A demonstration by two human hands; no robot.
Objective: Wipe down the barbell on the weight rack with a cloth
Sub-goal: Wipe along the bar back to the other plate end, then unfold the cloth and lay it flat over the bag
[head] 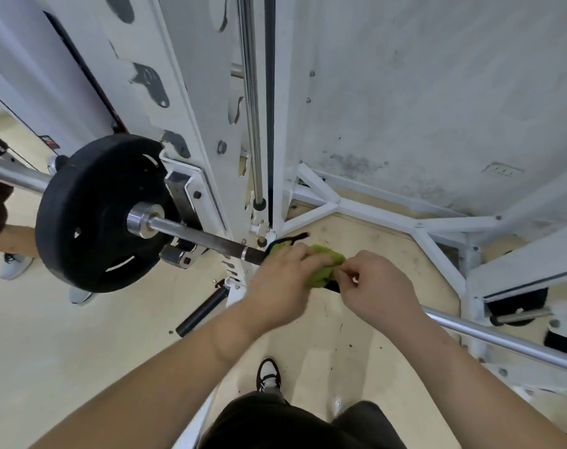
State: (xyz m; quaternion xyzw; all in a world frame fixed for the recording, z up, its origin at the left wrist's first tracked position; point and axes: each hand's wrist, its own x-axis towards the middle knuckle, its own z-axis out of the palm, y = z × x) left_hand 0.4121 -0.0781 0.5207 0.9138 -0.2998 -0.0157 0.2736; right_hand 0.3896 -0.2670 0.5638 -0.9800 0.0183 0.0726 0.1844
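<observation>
The steel barbell [194,236] runs from the left, through a black weight plate [91,215], toward the middle and on to the lower right [502,338]. A green cloth [324,265] is bunched around the bar at the centre. My left hand [282,283] grips the cloth over the bar. My right hand [376,286] pinches the cloth's right edge with its fingertips. The bar under both hands is hidden.
The white rack upright [191,118] with hook slots stands behind the bar, beside a chrome guide rod [251,102]. White base struts [389,218] spread over the floor at right. A black peg [201,311] sticks out low. Another person's leg and shoe [15,254] are at left.
</observation>
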